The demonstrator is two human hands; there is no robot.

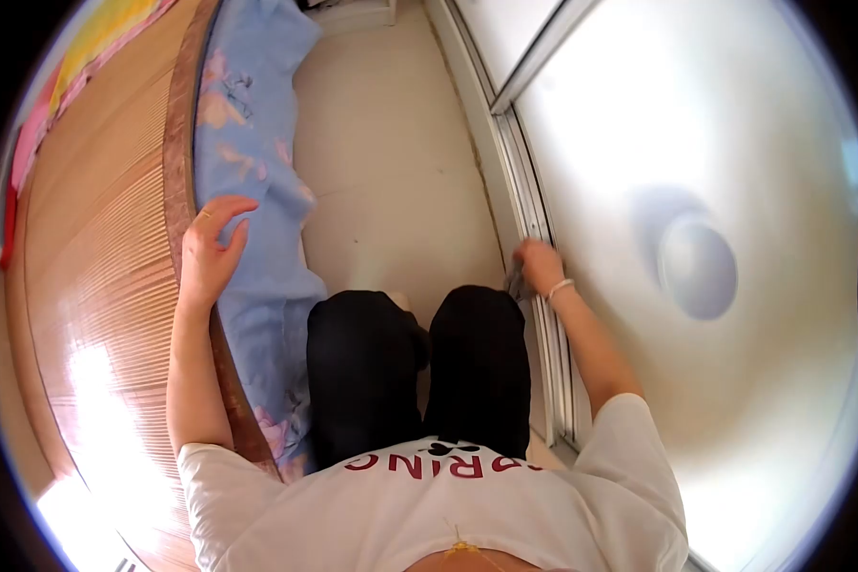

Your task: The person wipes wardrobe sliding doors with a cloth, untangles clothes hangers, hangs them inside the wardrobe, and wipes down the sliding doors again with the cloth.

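Note:
My right hand (541, 267) is closed on a grey cloth (517, 282), of which only a small part shows beside my knee. It rests at the metal track (534, 229) along the foot of the sliding door (601, 124). Over the edge of the bed mat (114, 238), my left hand (214, 253) is held with thumb and fingers apart and curved, and nothing is in it. The blue floral bed skirt (253, 181) hangs just beyond its fingertips.
Bent knees in black trousers (367, 372) fill the lower middle, between bed and door. A pale tiled floor (391, 143) runs ahead to a white piece of furniture (353, 14). Yellow and pink bedding (95, 43) lies on the bed's far left.

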